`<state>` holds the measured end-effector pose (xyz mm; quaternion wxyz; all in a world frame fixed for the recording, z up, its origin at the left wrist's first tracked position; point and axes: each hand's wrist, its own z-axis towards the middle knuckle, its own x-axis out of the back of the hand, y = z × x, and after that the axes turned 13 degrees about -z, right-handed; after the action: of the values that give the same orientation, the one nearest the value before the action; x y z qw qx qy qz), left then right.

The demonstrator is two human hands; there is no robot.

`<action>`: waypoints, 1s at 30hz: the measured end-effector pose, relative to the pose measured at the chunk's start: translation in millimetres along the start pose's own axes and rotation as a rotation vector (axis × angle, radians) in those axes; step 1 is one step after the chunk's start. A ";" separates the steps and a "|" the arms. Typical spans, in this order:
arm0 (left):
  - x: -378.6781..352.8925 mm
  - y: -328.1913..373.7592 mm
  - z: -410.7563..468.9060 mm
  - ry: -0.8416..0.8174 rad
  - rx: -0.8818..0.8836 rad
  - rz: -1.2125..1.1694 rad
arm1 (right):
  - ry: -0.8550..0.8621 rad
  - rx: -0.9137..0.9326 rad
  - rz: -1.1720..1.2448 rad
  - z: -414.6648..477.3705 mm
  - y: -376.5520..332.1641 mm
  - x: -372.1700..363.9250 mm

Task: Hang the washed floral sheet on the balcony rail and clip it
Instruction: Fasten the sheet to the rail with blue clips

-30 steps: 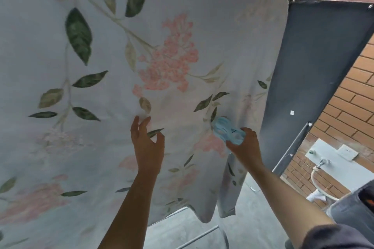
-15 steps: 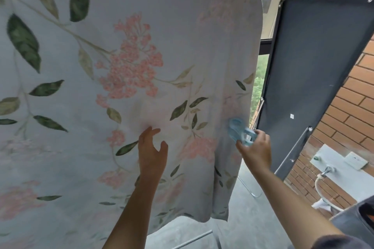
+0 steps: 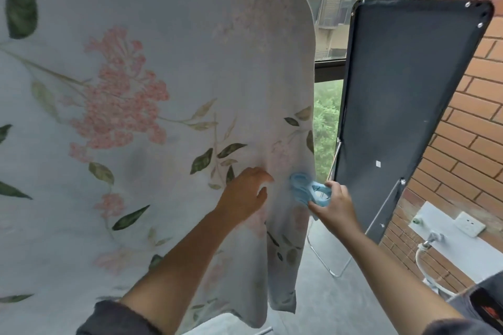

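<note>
The floral sheet (image 3: pixel 152 95), white with pink blossoms and green leaves, hangs in front of me and fills the left and middle of the view. Its top edge folds over something hidden behind it. My left hand (image 3: pixel 245 193) lies against the cloth near its right edge, fingers extended. My right hand (image 3: pixel 333 205) grips a light blue plastic clip (image 3: pixel 309 190), whose jaws are at the sheet's right edge. I cannot tell whether the clip bites the cloth.
A dark folded board on a metal frame (image 3: pixel 408 106) leans to the right of the sheet. Behind it stands a brick wall (image 3: pixel 473 106) with a tap and hose (image 3: pixel 430 242) and a socket (image 3: pixel 469 227). Windows (image 3: pixel 326 22) are behind.
My view has shifted right, showing more of the sheet's right edge and the window. My left hand slid right toward that edge. The clip in my right hand stays beside it.
</note>
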<state>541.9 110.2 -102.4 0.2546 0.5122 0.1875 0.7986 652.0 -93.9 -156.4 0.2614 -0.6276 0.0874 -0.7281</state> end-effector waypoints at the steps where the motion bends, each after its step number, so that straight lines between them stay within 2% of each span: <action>1: -3.5 5.0 12.6 -0.066 -0.046 0.093 | -0.004 0.011 -0.004 7.3 5.9 0.8; 3: -16.3 17.3 40.5 -0.139 -0.231 0.342 | -0.009 0.044 0.004 23.7 23.2 5.1; 6: -43.4 24.5 75.4 -0.165 -0.554 0.752 | -0.042 0.075 -0.008 45.9 52.2 13.0; 8: -57.9 31.6 99.6 -0.221 -0.635 1.015 | -0.069 0.093 -0.009 58.3 71.9 16.9; 10: -65.8 36.6 119.0 -0.363 -0.510 1.231 | -0.093 0.110 -0.021 65.3 87.2 18.7; 12: -80.6 31.3 141.4 -0.471 -0.269 1.390 | -0.123 0.123 -0.014 72.9 103.2 21.5; 14: -90.4 27.3 154.7 -0.561 0.045 1.438 | -0.146 0.140 -0.007 77.8 113.0 21.8; 15: -98.2 32.2 160.6 -0.593 0.145 1.415 | -0.149 0.145 -0.002 81.6 120.5 23.4; 17: -108.3 48.1 172.7 -0.780 0.109 1.215 | -0.157 0.148 0.015 88.9 132.6 25.9; 18: -108.4 58.1 178.8 -0.784 0.101 1.121 | -0.159 0.144 0.023 91.7 135.8 27.5; 20: -106.0 79.5 201.1 -0.583 0.068 1.027 | -0.151 0.107 0.053 98.0 146.4 30.4; 22: -98.6 89.4 218.1 -0.388 0.111 0.936 | -0.116 0.054 0.092 106.1 155.9 34.9; 25: -102.8 85.0 231.4 -0.320 0.166 0.907 | -0.117 -0.004 0.122 119.2 173.1 37.9; 27: -116.2 77.5 233.7 -0.439 0.224 0.951 | -0.146 -0.016 0.114 123.0 180.4 35.2; 30: -144.8 58.0 226.5 -0.714 0.316 1.030 | -0.197 -0.016 0.129 120.7 183.7 26.0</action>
<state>786.4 -14.1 -82.8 -0.1931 0.8019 -0.0633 0.5618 815.7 -238.2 -193.7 0.3101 -0.6913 0.1074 -0.6437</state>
